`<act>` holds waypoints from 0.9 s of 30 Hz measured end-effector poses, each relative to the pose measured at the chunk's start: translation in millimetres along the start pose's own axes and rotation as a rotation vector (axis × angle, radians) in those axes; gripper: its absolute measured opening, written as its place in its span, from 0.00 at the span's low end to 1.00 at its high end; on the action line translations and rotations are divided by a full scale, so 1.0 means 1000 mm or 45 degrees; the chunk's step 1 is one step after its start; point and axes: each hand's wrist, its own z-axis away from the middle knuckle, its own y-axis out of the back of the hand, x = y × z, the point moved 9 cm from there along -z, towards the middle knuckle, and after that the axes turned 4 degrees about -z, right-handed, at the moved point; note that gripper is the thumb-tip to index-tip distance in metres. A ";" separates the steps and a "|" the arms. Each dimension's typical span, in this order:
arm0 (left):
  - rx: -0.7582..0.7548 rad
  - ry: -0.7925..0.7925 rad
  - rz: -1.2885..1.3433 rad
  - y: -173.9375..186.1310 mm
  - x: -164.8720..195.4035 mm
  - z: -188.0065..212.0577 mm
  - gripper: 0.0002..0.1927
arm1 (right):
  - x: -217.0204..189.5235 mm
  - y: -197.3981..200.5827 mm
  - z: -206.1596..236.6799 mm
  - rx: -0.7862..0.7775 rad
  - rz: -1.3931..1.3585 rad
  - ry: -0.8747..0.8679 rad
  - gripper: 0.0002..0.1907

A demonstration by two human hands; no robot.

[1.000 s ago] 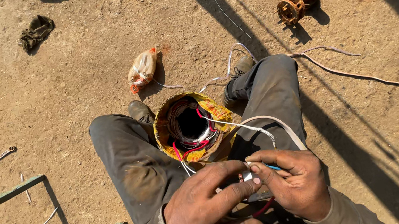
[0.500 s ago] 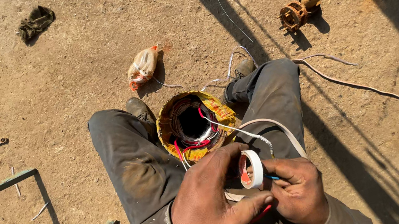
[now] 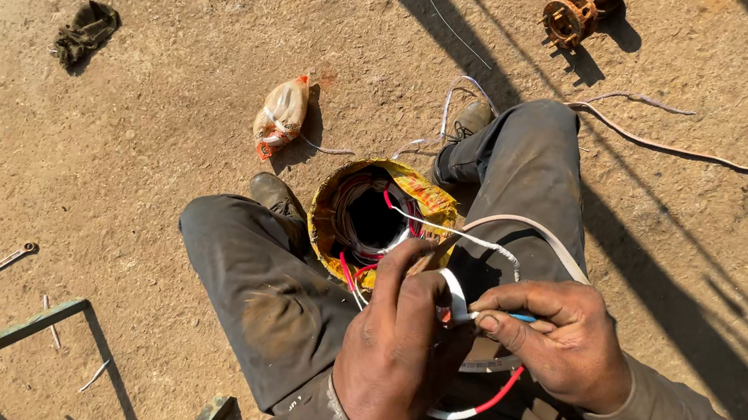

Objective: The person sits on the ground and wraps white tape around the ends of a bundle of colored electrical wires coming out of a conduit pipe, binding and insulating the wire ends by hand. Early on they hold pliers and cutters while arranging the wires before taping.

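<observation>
Your left hand & right hand meet near centre, low in the head view, just over your lap. Left fingers are curled round the roll of white tape, which stands on edge, its flat face turned toward you, right between both hands; a loose white strip loops down under the left wrist. Right fingers are pinched together on the wire join w/ a blue bit showing at the tips, touching the roll's right side. A red wire runs under both hands. The join's long axis lies roughly left-right, so the tape sits just left of the right fingertips, left hand nearer the roll. Far of the hands, btwn your knees, sits the motor winding in its yellow wrap, white wires leading from it to the join. On the concrete floor: a plastic bag far left, rusty pump parts far right, a spanner at left. Vs half a sec ago: the roll showed its round face w/ the hole plain to see; now it's turned edge-on and sits lower, w/ left fingers raised over it.
</observation>
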 end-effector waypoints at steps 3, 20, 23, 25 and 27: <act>-0.006 0.011 -0.081 -0.003 -0.003 -0.004 0.39 | -0.005 0.003 0.002 0.006 0.243 0.056 0.08; -0.161 -0.299 -0.002 0.013 0.022 0.001 0.31 | -0.031 -0.003 -0.007 0.036 0.465 0.329 0.09; -0.148 -0.537 -0.016 0.004 0.039 0.013 0.26 | -0.021 0.009 -0.009 0.151 0.320 0.134 0.10; -0.077 -0.296 0.056 0.003 0.023 0.009 0.19 | -0.025 0.008 -0.008 0.137 0.413 0.173 0.09; 0.004 -0.045 0.131 0.004 0.002 0.006 0.18 | -0.029 0.003 -0.006 0.105 0.429 0.234 0.08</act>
